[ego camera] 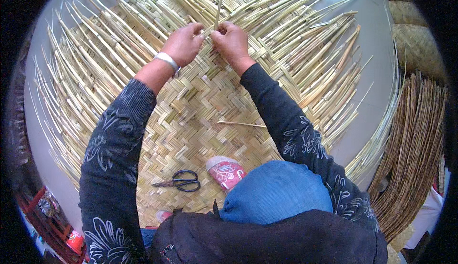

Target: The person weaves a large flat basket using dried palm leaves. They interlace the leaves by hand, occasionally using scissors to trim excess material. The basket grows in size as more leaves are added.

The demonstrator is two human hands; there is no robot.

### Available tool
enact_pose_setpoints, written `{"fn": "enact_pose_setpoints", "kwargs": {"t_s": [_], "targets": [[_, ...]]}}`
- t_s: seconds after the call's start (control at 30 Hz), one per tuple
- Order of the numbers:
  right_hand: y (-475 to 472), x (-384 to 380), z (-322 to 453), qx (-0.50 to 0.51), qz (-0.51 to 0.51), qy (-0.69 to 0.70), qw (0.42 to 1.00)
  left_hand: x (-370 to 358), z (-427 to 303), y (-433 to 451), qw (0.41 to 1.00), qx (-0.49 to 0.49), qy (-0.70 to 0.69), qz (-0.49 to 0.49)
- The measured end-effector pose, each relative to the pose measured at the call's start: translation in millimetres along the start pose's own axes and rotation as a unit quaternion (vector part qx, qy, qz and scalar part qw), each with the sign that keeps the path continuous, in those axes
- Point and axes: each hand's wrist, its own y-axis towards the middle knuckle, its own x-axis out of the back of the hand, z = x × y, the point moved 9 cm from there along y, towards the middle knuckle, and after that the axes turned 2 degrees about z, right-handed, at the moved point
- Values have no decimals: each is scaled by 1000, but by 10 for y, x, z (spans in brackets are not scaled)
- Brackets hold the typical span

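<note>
A herringbone mat woven from split reeds (pixel 200 110) lies before me, with long unwoven reed ends (pixel 103 45) fanning out past its far edges. Both hands are at the mat's far corner, where the strips cross. My right hand (pixel 232 42) pinches a pale reed strip (pixel 220 6) that stands nearly upright from it. Just to the left, my left hand (pixel 185 43) wears a silver bracelet (pixel 166 60) and has its fingers curled at the weave; whether they grip a strip is hidden. Scissors with black handles (pixel 182 181) rest on the mat near my foot.
A short loose reed piece (pixel 241 123) lies on the mat by my right forearm. My pink shoe (pixel 226 172) stands on the weave below my bent knee (pixel 275 192). At right are a brown bundle of stalks (pixel 411 138) and rolled mats (pixel 411 31). A red frame (pixel 50 214) is at lower left.
</note>
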Motion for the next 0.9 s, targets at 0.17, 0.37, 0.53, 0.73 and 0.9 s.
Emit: {"fn": "enact_pose_setpoints", "kwargs": {"t_s": [0.17,0.37,0.53,0.73,0.9], "targets": [[-89,47,-87,-15,-39,52,998,-358,172,478,996,24,64,49],[-186,-65,-393,-94,-79,184,975,-432,280,663,992,69,73,73],[-229,-99,-532,-133,-92,200,966,-401,223,678,990,77,102,63],[-235,-101,-601,-138,-108,194,965,-447,10,749,984,38,174,16],[-205,-157,-656,-122,-107,197,967,-545,115,874,983,35,178,31]]}}
